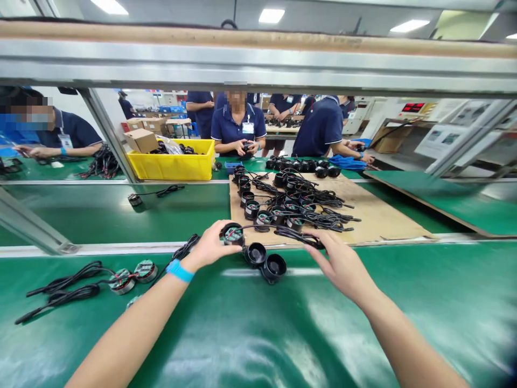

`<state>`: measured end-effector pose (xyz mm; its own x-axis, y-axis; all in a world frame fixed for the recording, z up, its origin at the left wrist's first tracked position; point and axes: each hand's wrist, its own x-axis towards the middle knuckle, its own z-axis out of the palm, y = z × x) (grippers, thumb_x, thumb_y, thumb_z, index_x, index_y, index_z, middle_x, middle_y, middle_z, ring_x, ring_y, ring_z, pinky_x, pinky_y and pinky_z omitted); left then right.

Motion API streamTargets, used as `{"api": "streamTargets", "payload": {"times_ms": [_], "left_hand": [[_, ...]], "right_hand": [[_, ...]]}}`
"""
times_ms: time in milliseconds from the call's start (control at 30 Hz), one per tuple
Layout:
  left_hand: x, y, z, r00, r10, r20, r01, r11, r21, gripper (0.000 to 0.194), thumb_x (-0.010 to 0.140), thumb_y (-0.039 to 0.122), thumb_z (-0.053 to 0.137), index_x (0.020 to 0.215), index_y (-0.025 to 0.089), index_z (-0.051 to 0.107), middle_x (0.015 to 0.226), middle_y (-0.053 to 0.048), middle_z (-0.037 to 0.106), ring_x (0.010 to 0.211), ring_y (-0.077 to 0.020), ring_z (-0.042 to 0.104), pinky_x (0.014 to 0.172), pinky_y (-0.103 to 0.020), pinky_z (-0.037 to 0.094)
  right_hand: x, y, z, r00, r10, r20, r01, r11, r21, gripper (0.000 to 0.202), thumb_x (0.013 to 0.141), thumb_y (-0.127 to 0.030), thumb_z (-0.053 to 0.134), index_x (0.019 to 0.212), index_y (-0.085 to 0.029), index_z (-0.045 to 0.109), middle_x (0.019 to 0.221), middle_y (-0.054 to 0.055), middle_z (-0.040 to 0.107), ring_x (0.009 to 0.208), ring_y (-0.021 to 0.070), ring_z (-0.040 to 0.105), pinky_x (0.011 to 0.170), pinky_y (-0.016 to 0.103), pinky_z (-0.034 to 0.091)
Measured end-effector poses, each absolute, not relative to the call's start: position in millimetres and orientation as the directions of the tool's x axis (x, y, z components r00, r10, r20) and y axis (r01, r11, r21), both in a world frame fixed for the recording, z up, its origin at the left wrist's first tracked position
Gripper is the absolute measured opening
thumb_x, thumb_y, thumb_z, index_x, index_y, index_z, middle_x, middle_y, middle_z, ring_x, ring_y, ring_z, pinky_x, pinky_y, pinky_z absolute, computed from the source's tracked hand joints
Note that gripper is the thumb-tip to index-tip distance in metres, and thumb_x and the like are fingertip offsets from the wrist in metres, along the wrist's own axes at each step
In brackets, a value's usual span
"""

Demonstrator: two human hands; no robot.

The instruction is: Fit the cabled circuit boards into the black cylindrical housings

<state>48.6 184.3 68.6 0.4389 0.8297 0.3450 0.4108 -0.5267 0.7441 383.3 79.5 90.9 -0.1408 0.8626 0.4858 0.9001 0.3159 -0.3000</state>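
Observation:
My left hand (214, 245) grips a round black motor housing (233, 234) with a green circuit board inside, fingers and thumb around its sides. From it a cable runs right to a black cable bundle (297, 235), which my right hand (341, 261) holds between thumb and fingers. Just below, two empty black cup-shaped housings (274, 267) stand on the green bench, touching or nearly so. By my left forearm lie round motor parts (121, 281) with green boards and coiled black cables, one partly hidden by the arm.
Ahead, a cardboard sheet (388, 220) bears rows of similar housings with cables. A yellow bin (172, 167) stands beyond on the left. One motor part (135, 200) lies on the green strip. A metal frame bar (258, 62) crosses above. Several co-workers in dark shirts work opposite.

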Motion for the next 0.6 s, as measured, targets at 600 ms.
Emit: {"api": "streamTargets", "payload": {"times_ms": [600], "left_hand": [[100.3,316.6,22.3,0.552,0.812,0.190,0.457,-0.485,0.745,0.084,0.060,0.024,0.092,0.136,0.023,0.058,0.134,-0.007,0.069,0.124,-0.0310,0.064,0.108,-0.039,0.048]], "right_hand": [[416.8,211.8,110.6,-0.171,0.931,0.321,0.984,0.146,0.101,0.034,0.091,-0.017,0.054,0.124,-0.020,0.062,0.119,0.012,0.066,0.110,0.0294,0.063,0.091,0.041,0.046]]}}
